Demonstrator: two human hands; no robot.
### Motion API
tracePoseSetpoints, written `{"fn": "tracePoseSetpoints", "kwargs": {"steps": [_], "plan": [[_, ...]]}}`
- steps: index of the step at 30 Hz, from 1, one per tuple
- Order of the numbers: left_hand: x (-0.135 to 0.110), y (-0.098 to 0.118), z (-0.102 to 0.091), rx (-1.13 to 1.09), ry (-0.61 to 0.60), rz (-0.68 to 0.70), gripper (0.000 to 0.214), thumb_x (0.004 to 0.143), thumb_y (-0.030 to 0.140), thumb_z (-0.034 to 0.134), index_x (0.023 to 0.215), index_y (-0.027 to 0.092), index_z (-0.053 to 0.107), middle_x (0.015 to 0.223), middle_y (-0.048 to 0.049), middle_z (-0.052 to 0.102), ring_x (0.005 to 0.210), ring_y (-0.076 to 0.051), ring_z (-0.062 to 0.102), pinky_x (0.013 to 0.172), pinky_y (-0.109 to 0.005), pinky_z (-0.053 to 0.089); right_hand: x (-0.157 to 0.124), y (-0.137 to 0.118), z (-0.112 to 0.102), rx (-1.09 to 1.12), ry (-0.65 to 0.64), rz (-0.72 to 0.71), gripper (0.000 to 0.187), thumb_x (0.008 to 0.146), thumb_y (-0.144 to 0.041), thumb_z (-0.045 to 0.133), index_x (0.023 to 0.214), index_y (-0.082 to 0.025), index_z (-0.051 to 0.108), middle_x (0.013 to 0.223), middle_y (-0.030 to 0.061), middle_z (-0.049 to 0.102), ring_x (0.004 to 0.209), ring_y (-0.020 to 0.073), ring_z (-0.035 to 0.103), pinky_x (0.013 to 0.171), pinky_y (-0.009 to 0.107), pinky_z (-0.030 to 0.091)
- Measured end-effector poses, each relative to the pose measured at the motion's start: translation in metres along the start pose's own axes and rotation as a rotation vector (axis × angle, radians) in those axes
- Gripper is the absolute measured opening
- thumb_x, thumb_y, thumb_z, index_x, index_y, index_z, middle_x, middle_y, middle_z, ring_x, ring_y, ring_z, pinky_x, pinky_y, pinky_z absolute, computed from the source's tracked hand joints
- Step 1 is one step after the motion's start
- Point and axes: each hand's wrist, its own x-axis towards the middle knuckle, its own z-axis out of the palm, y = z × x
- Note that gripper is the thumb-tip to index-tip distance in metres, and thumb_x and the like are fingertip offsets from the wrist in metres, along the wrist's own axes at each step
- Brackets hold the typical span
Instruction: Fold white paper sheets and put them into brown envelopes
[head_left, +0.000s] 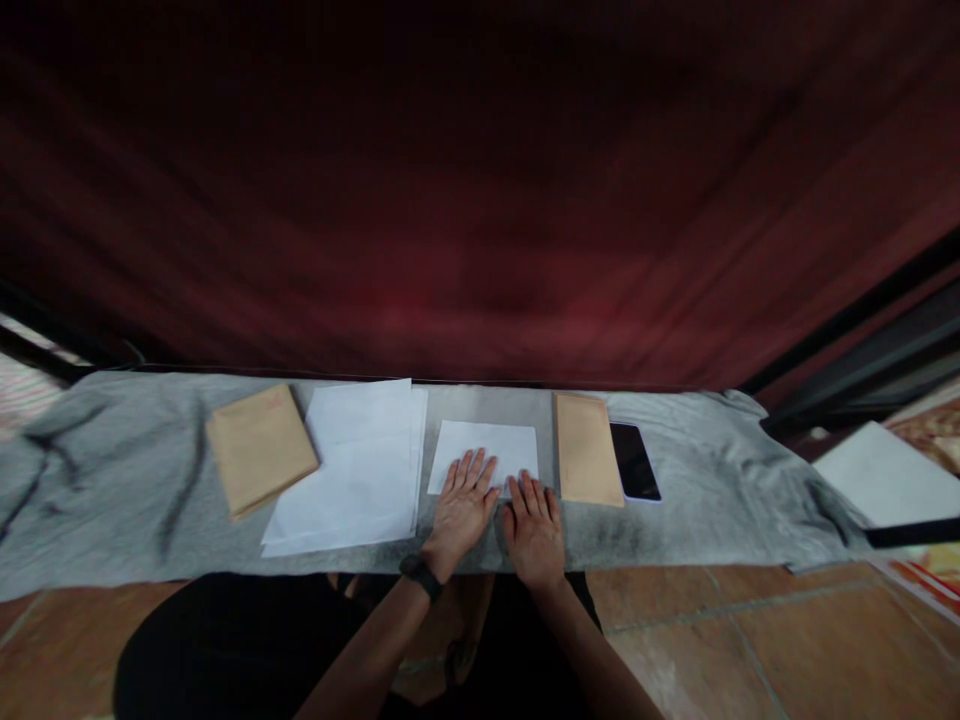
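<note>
A white sheet of paper point(487, 436), smaller than the loose sheets beside it and perhaps folded, lies in front of me on the grey cloth. My left hand point(463, 502) rests flat over its lower middle, fingers stretched out. Beside it my right hand point(535, 525) lies palm down, fingertips on the paper's lower right edge, fingers extended. Neither hand grips anything. Larger white sheets point(352, 470) overlap in a loose stack to the left. Just right of the paper is a brown envelope point(589, 450).
Brown envelopes point(262, 445) lie stacked at the far left. A dark-screened phone point(635, 462) sits at the right envelope's edge. The grey cloth point(720, 480) covers a narrow surface. A dark red curtain point(480, 200) hangs behind it. A white board point(892, 475) is at the far right.
</note>
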Motion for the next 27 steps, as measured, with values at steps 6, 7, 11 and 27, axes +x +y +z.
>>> {"fn": "tracePoseSetpoints", "kwargs": {"steps": [6,7,11,27], "plan": [[-0.0005,-0.0004,0.0029,-0.009,0.008,-0.006,0.054,0.102,0.042,0.037,0.154,0.026,0.036,0.162,-0.0036,0.032,0.152,-0.026,0.022,0.124,-0.051,0.020,-0.0018,-0.0003,0.0008,0.018,-0.006,0.010,0.046,0.102,-0.031,0.042,0.146,-0.020,0.050,0.153,0.0107,0.047,0.139,0.0269,0.045,0.116,0.048,0.028],[-0.0006,-0.0001,0.0041,-0.014,0.006,-0.006,0.054,0.102,0.042,0.036,0.154,0.026,0.036,0.163,-0.0035,0.031,0.152,-0.026,0.021,0.124,-0.051,0.019,-0.0020,-0.0004,0.0006,0.017,-0.010,0.013,0.046,0.102,-0.031,0.042,0.146,-0.020,0.050,0.153,0.0105,0.046,0.140,0.0268,0.044,0.116,0.048,0.028],[-0.0010,0.0022,0.0063,-0.023,-0.009,-0.017,0.054,0.102,0.042,0.035,0.154,0.026,0.035,0.163,-0.0045,0.031,0.152,-0.026,0.021,0.124,-0.053,0.016,-0.0028,-0.0002,0.0001,0.009,-0.027,0.030,0.046,0.102,-0.031,0.043,0.146,-0.022,0.050,0.153,0.0094,0.047,0.140,0.0279,0.043,0.116,0.049,0.027],[-0.0010,0.0086,0.0011,-0.003,-0.029,-0.018,0.056,0.102,0.038,0.035,0.155,0.021,0.033,0.162,-0.0084,0.032,0.152,-0.027,0.022,0.124,-0.051,0.017,-0.0057,0.0022,0.0048,0.010,-0.005,0.013,0.046,0.102,-0.031,0.041,0.145,-0.019,0.051,0.151,0.0121,0.048,0.139,0.0289,0.043,0.115,0.051,0.027]]}}
